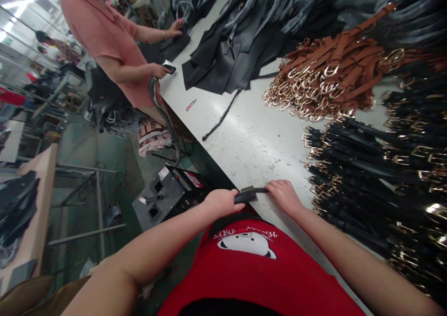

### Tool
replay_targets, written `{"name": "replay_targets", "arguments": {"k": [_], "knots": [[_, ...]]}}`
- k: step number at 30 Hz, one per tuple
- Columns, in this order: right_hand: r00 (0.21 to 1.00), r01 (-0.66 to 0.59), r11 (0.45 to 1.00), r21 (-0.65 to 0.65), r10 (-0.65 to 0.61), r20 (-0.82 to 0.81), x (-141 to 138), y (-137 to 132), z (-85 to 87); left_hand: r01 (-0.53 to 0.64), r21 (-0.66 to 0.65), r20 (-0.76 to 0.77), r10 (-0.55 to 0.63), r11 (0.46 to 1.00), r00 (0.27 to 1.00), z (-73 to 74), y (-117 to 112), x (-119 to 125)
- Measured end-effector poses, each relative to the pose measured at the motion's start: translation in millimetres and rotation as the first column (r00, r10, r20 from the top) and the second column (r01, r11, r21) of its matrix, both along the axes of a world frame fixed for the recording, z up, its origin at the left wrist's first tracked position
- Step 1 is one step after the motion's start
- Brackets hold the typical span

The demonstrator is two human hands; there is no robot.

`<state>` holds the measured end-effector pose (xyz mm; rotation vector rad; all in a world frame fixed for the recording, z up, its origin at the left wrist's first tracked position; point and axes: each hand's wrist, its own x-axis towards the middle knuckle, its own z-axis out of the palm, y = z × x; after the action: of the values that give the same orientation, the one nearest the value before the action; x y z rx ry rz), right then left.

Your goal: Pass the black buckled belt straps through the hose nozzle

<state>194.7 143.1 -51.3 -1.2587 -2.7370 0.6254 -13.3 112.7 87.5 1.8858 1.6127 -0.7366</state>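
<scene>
At the near table edge, in front of the red apron, my left hand (222, 202) is closed on the wide, flat end of a black leather strap (246, 195). My right hand (284, 195) has its fingers closed over the strap's narrower part, close above the table surface. The strap runs level between the two hands. Right of my right hand lies a large heap of black straps with gold buckles (363, 176). Whatever part of the strap lies under my fingers is hidden.
Brown straps with gold buckles (331, 78) are piled farther back on the white table (258, 139), beside black leather pieces (226, 59). A thin black cord (222, 116) and small red tool (191, 104) lie there. A co-worker (108, 50) stands left, above a dark machine box (171, 192).
</scene>
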Motion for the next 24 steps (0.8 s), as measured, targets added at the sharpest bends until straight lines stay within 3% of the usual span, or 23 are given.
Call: {"name": "replay_targets", "arguments": {"k": [10, 19, 24], "knots": [[1.000, 0.009, 1.000, -0.007, -0.009, -0.001, -0.6, 1.6, 1.7, 0.009, -0.007, -0.016, -0.009, 1.000, 1.000, 2.4, 7.0, 6.8], [1.000, 0.005, 1.000, 0.003, -0.005, 0.021, -1.0, 1.7, 1.9, -0.034, 0.012, -0.006, 0.035, 0.999, 0.999, 1.2, -2.1, 3.8], [0.999, -0.008, 1.000, 0.020, 0.007, 0.046, -2.1, 1.2, 3.9, -0.088, 0.021, 0.053, 0.087, 0.996, 0.995, -8.1, -4.2, 7.3]]}}
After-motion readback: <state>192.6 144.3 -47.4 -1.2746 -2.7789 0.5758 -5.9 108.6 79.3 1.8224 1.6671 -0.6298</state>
